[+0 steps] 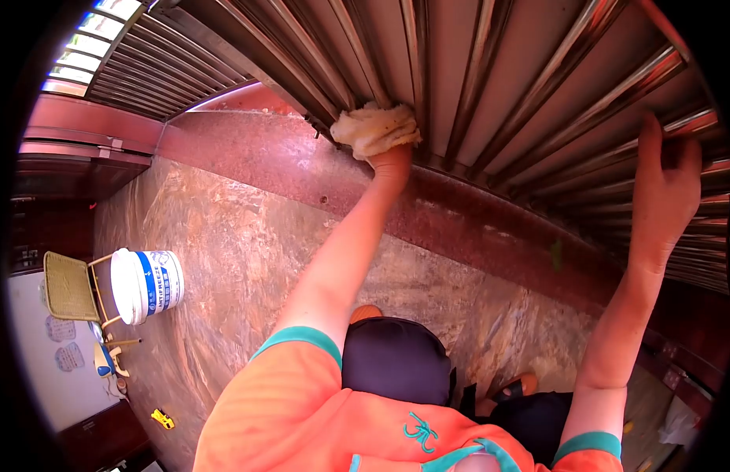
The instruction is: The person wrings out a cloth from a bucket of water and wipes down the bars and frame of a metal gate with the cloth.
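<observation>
My left hand (pixel 392 163) is closed on a bunched, cream-coloured cloth (pixel 373 130). The cloth presses against the lower end of the metal bars of a gate (pixel 416 71), close to its side edge. Most of the fingers on that hand are hidden by the cloth. Farther right, my right hand (pixel 669 185) reaches up to the same gate, its fingers apart against the bars (pixel 695 122). Shadow darkens those fingertips, and I see nothing held there.
A white bucket (pixel 149 285) with blue print lies to the left beside a woven-seat chair (pixel 70 287). A small yellow toy (pixel 163 418) is on the brown stone-patterned floor (pixel 223 236). A reddish sill (pixel 302 165) runs under the gate. A plastic bag (pixel 681 422) sits at lower right.
</observation>
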`<state>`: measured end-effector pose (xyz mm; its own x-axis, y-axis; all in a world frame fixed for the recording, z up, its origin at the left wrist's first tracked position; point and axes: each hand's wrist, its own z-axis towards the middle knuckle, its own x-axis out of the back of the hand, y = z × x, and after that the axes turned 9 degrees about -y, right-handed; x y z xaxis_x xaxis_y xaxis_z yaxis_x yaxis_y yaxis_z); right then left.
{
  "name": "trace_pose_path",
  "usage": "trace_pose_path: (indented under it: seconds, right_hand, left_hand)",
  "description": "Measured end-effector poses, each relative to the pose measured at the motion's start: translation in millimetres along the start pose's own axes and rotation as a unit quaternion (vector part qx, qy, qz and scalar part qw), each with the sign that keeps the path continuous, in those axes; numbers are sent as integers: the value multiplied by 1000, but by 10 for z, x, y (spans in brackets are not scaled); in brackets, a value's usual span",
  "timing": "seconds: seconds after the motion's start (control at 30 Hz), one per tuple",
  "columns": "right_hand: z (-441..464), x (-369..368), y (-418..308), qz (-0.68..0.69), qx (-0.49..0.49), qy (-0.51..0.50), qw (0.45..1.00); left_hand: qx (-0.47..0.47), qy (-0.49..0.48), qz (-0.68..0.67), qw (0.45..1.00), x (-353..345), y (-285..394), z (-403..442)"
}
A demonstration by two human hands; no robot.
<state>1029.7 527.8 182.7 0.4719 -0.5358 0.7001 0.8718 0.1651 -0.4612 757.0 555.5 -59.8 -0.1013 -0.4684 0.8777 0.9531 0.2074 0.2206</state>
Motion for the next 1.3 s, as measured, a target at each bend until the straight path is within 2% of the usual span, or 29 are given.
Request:
trace_pose_path:
  seconds: [0.03, 0.07, 0.2, 0.27, 0.37, 0.5, 0.53, 0.63, 0.73, 0.83, 0.87, 0.93, 1.0, 1.03, 1.07, 1.1, 1.17, 1.3]
  right_hand:
    - [1, -4, -1, 0, 0, 1, 1000]
    - [4, -9, 0, 1, -1, 3, 1000]
    - [-8, -36, 16, 24, 4, 9, 1000]
    - [-20, -41, -10, 34, 9, 18, 999]
    - [-29, -63, -20, 42, -1, 19, 999]
    - [-14, -18, -67, 16, -5, 2, 1000]
    - [-22, -23, -64, 22, -5, 2, 1000]
    - [-45, -27, -46, 29, -6, 4, 1000]
    - [-18, -69, -38, 17, 2, 14, 1000]
    - [-2, -49, -39, 16, 2, 5, 1000]
    - [-10, -40, -35, 19, 1, -4, 1000]
    - [-4, -45, -24, 16, 11, 2, 1000]
    - [-21, -33, -16, 9, 12, -7, 1000]
    - [-8, -18, -19, 4, 10, -12, 1000]
    - [14, -10, -15, 0, 9, -16, 1000]
    - [38, -6, 12, 0, 7, -27, 1000]
    - [48, -1, -17, 9, 12, -16, 1000]
    - [79, 19, 34, -5, -4, -38, 999]
  left_hand:
    - [59, -40, 139, 988, -103, 9, 6]
    - [118, -78, 275, 951, -215, -1, 10]
    - [127, -133, 308, 933, -809, -220, -206]
    - [124, -179, 289, 932, -805, -252, -258]
    - [125, -315, 214, 916, -630, -230, -157]
    - [116, -502, 135, 846, -128, -298, 42]
    - [82, -482, 142, 861, -43, -343, -30]
    - [-32, -318, 204, 926, 132, -552, -191]
    - [-44, -114, 233, 965, 182, -778, -74]
    - [-16, 40, 111, 993, 458, -812, 326]
    - [-36, 164, 29, 985, 475, -940, 447]
    - [-172, 206, 100, 958, 1312, -761, 659]
    - [-324, 294, -81, 896, 1760, -551, 827]
    - [-300, 312, 95, 897, 1863, -525, 944]
    - [-270, 320, 269, 867, 1955, -502, 1052]
    - [-267, 263, 208, 904, 2141, -410, 1132]
    - [-203, 173, 7, 964, 2026, -576, 1442]
    - [-215, 283, 161, 921, 1708, -400, 1236]
